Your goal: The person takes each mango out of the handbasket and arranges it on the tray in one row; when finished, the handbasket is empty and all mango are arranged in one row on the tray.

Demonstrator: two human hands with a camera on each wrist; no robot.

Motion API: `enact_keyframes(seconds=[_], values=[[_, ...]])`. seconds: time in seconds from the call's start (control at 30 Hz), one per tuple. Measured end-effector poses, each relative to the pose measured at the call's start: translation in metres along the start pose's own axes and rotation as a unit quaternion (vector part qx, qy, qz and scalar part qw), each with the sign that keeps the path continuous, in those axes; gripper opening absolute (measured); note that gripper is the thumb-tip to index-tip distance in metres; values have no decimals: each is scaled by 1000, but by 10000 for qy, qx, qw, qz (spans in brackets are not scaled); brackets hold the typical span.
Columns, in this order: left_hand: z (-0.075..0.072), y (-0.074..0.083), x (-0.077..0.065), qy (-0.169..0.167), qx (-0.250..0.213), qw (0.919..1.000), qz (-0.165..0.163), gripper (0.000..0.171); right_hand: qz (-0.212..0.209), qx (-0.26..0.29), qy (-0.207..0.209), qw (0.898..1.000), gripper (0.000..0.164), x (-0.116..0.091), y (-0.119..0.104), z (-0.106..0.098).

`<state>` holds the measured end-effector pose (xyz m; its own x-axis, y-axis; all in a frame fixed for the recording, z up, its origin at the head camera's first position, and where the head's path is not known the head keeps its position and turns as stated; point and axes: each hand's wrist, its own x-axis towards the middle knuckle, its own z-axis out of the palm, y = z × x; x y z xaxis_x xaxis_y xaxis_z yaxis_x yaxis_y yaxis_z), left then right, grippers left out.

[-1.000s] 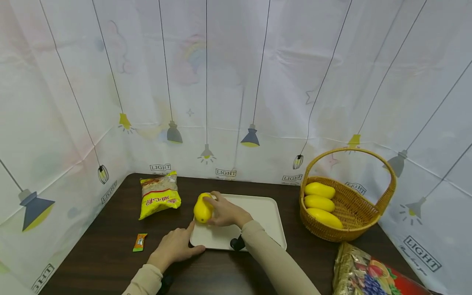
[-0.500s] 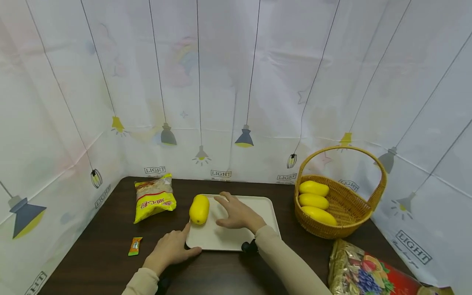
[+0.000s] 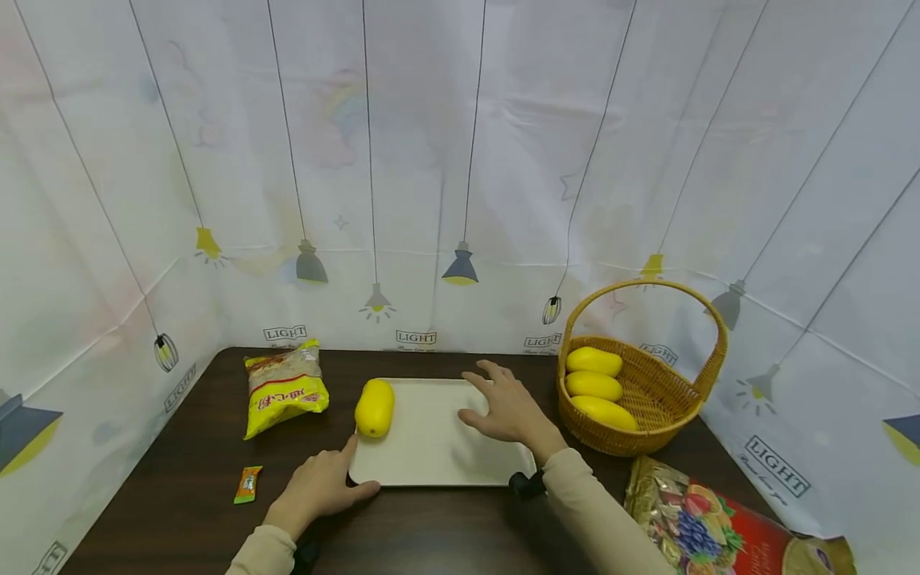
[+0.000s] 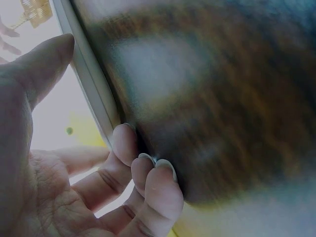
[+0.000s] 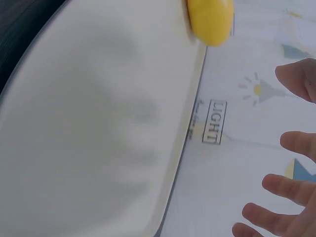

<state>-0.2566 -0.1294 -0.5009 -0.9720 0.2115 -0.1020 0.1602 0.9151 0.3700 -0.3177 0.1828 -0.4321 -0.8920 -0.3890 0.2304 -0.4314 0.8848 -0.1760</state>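
Observation:
A yellow oblong fruit (image 3: 374, 408) lies lengthwise at the left end of the white rectangular tray (image 3: 438, 435). My left hand (image 3: 320, 485) rests at the tray's near left corner, its thumb along the front edge and its index finger by the left side. In the left wrist view the other fingers (image 4: 160, 190) bend down beside the tray rim (image 4: 91, 74). Over the tray's right part hovers my right hand (image 3: 509, 407), its fingers spread and holding nothing. The right wrist view has the fruit (image 5: 211, 19) at the top, away from these fingers (image 5: 289, 187).
To the right stands a wicker basket (image 3: 657, 395) with a tall handle and three similar yellow fruits (image 3: 593, 386). A red and gold fruit-printed package (image 3: 719, 523) lies before it. At left are a yellow food bag (image 3: 287, 391) and a small orange packet (image 3: 247, 485).
My right hand has let go of the yellow fruit and moved right, over the tray. The fruit stays on the tray's left end. The left hand keeps its place at the corner.

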Motion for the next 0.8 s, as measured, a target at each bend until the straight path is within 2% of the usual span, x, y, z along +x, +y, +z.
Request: enact_keyframes(seconds=[0.43, 0.7, 0.8], values=[[0, -1, 0, 27, -8, 10000, 56, 100, 768, -212, 734, 9941, 70, -39, 59, -40], [-2, -1, -2, -30, -26, 10000, 49, 100, 1643, -368, 405, 9849, 81, -59, 96, -64], [-2, 0, -2, -52, -30, 10000, 63, 99, 1847, -478, 334, 9811, 84, -65, 110, -68]])
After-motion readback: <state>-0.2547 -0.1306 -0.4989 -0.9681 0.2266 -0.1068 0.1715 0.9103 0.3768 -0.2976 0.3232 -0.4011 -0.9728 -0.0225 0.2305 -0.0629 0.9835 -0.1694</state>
